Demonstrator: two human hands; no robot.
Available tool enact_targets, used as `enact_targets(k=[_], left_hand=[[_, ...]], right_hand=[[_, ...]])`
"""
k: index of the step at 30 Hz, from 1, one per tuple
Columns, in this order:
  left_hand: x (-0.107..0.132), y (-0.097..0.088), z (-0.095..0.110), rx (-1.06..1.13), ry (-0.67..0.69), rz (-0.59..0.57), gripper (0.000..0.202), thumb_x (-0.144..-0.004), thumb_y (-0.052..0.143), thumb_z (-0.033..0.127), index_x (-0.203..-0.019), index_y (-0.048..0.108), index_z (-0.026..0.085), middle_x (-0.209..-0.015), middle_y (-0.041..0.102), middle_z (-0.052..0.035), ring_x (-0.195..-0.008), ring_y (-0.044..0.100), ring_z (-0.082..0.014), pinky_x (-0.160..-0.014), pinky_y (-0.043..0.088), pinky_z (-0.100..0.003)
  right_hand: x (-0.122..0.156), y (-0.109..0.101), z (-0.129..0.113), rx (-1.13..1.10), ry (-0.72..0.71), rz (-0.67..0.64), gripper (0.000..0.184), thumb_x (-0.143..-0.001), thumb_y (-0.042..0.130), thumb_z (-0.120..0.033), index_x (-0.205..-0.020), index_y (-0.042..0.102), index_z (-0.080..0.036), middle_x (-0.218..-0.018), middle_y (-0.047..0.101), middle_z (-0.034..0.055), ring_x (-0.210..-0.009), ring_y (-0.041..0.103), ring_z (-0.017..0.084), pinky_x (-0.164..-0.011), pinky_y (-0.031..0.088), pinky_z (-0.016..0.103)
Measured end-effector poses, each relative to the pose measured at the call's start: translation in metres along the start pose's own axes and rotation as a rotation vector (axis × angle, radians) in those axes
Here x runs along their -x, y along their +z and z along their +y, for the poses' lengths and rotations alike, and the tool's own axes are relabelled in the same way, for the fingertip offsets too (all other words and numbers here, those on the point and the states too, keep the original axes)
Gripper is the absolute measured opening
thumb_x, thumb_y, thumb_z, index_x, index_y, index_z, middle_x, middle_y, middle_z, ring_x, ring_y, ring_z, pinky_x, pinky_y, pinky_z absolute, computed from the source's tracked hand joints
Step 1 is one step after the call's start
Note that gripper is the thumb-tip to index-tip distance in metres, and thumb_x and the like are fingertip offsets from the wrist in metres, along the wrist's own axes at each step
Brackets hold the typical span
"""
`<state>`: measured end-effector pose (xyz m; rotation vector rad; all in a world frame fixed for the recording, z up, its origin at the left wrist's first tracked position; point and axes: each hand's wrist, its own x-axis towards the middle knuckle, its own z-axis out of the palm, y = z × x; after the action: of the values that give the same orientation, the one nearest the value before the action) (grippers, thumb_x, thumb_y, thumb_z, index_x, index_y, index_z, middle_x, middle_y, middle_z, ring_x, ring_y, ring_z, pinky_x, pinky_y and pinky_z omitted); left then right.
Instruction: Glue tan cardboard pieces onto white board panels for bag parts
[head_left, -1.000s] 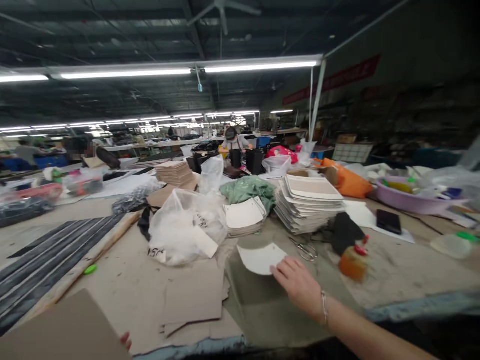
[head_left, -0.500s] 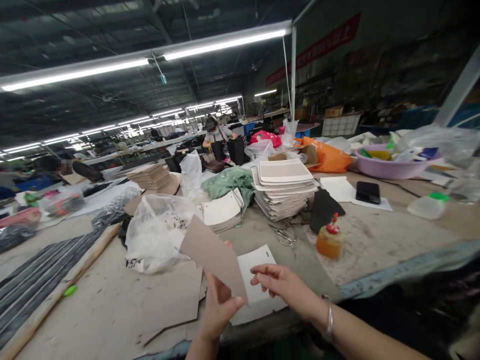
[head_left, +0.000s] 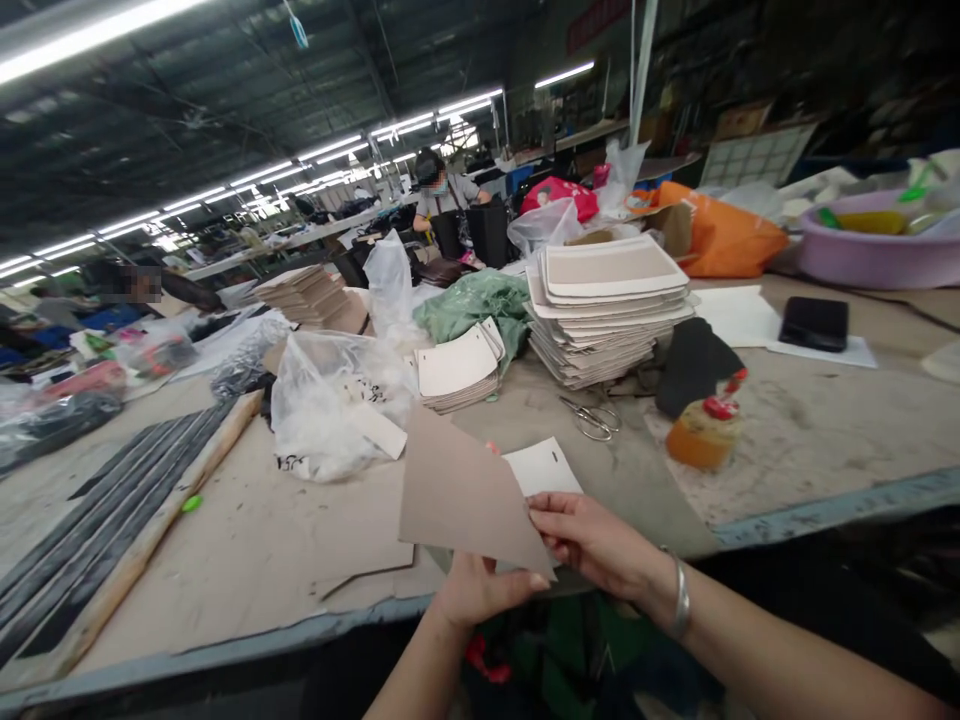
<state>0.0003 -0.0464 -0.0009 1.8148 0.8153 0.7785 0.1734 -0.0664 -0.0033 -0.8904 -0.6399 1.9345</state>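
Note:
My left hand (head_left: 480, 592) grips the lower edge of a brown cardboard piece (head_left: 461, 492), held up over the table's near edge. My right hand (head_left: 596, 545) pinches the same piece at its right corner, thumb on top. A white cut card (head_left: 541, 466) shows just behind the brown piece; whether either hand holds it I cannot tell. A silver bracelet sits on my right wrist.
Scissors (head_left: 592, 418), an orange glue bottle (head_left: 701, 435) and a tall stack of white cards (head_left: 609, 305) lie behind. A smaller card stack (head_left: 457, 372), clear plastic bag (head_left: 334, 405), phone (head_left: 814, 322), purple basin (head_left: 870, 250) and dark strips (head_left: 97, 515) surround them. People work at far tables.
My left hand brought the brown cardboard piece up from the lower left to the middle. My right hand left the white card on the table and took hold of the brown piece.

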Motion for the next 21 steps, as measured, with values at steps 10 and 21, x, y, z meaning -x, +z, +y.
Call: enact_targets(k=[10, 21], left_hand=[[-0.014, -0.049, -0.006, 0.165, -0.318, 0.228, 0.047, -0.068, 0.069, 0.047, -0.103, 0.067, 0.015, -0.101, 0.068, -0.0104, -0.096, 0.060, -0.0237, -0.086, 0.047, -0.034], [-0.012, -0.050, -0.006, 0.224, -0.388, 0.372, 0.032, -0.077, 0.060, 0.044, -0.071, 0.064, 0.013, -0.059, 0.058, 0.0002, -0.054, 0.051, -0.0088, -0.050, 0.037, -0.018]], right_hand=[[0.014, -0.047, -0.057, 0.113, -0.265, 0.352, 0.035, -0.060, 0.080, -0.034, -0.085, 0.061, -0.019, -0.069, 0.058, -0.0024, -0.052, 0.047, 0.007, -0.048, 0.037, 0.019], [0.014, -0.077, -0.057, 0.460, -0.166, 0.377, 0.036, -0.063, 0.076, -0.039, -0.090, 0.063, -0.018, -0.085, 0.064, 0.0029, -0.068, 0.053, 0.012, -0.058, 0.039, 0.022]])
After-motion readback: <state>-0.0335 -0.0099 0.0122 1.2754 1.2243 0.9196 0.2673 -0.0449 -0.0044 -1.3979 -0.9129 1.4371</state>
